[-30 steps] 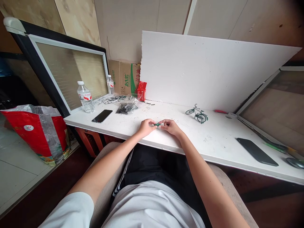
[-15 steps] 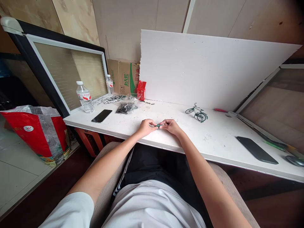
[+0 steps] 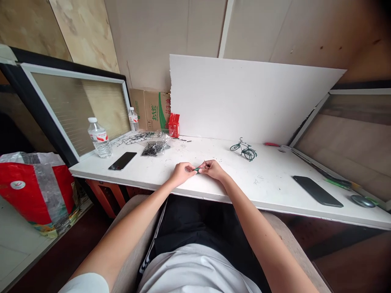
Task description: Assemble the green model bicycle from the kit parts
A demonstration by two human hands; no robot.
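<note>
Near the table's front edge, my left hand (image 3: pixel 182 173) and my right hand (image 3: pixel 213 169) meet over a small dark green plastic part (image 3: pixel 197 170). Fingertips of both hands pinch it, left hand at its left end, right hand at its right end. The fingers hide much of the part, so its exact shape cannot be made out. A dark green model bicycle (image 3: pixel 244 149) stands upright on the table, beyond my right hand and to its right. A clear bag of small black parts (image 3: pixel 154 147) lies beyond my left hand.
On the white table (image 3: pixel 183 191) are a phone (image 3: pixel 122 161), a water bottle (image 3: pixel 100 138), black part frames (image 3: pixel 137 137), and a red box (image 3: pixel 174 125). To the right lie a dark phone-like slab (image 3: pixel 317 191) and a mouse (image 3: pixel 362 201). A white board (image 3: pixel 250 101) leans at the back.
The head view has shifted, so the table and its things appear further left and slightly lower. Both hands still pinch the green part, its angle slightly changed between the fingers.
</note>
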